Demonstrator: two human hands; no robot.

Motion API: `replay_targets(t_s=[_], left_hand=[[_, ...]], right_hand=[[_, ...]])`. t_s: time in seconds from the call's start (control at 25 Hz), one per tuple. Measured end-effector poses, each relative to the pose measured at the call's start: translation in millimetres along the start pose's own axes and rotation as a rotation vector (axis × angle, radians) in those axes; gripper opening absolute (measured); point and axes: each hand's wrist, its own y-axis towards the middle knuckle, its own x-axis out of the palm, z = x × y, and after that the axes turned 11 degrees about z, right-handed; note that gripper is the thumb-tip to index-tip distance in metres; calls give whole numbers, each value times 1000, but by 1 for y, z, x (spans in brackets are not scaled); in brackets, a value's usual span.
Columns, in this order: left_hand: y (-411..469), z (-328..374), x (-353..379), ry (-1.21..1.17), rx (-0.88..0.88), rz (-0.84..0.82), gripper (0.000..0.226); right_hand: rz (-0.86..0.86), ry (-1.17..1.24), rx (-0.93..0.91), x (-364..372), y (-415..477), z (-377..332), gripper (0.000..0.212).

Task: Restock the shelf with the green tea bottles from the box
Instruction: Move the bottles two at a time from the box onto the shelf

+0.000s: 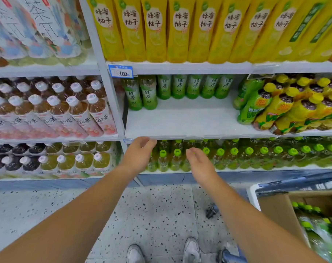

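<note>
Nearest, at about four o'clock, the cardboard box stood open by the person's right side, its green-capped bottles caps up and blurred (probably parked there to keep each reach short). Toward the centre both arms stretched forward. The left hand hung with fingers loosely curled around nothing, just below the front lip of the shelf. The right hand, at its three o'clock, was relaxed and equally empty. Beyond them, at twelve o'clock, that shelf showed a wide bare patch. The green tea bottles already on it stood along the back, two further forward at ten o'clock, which apparently left the front free for new stock. Neither hand was at the box.
</note>
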Motion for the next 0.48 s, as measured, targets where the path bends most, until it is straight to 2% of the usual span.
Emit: replay_targets(t_s=[0.16, 0.28, 0.48], left_hand=[[-69, 16, -1, -46, -40, -91, 51], [-109, 26, 5, -102, -83, -148, 50], [-154, 49, 34, -94, 12, -285, 44]], right_hand=[[22, 122, 134, -61, -71, 12, 50], [57, 126, 178, -106, -111, 21, 50], [275, 93, 183, -161, -175, 26, 49]])
